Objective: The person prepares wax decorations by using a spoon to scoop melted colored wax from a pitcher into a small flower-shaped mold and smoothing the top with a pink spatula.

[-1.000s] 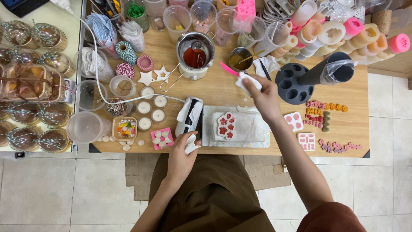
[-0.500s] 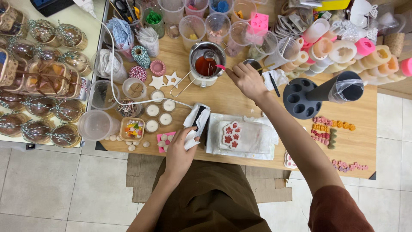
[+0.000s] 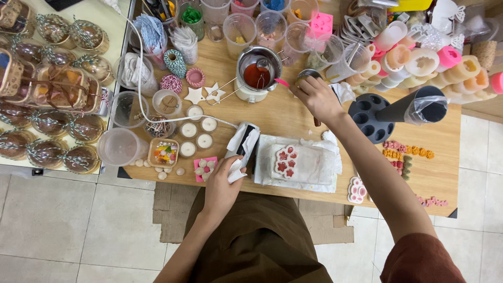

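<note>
pink spatula (image 3: 283, 83) pinched by right hand (image 3: 318, 97), left hand (image 3: 222, 181) gripping white tissue (image 3: 235, 170)

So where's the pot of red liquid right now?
The metal pot of red liquid sits at the far middle of the wooden table, just left of the right hand.

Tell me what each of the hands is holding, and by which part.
Left hand clutches a crumpled white tissue in its fingers. Right hand grips something dark beside the small metal cup; what exactly cannot be told.

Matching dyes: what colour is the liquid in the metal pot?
Dark red liquid in the pot, head view.
</note>
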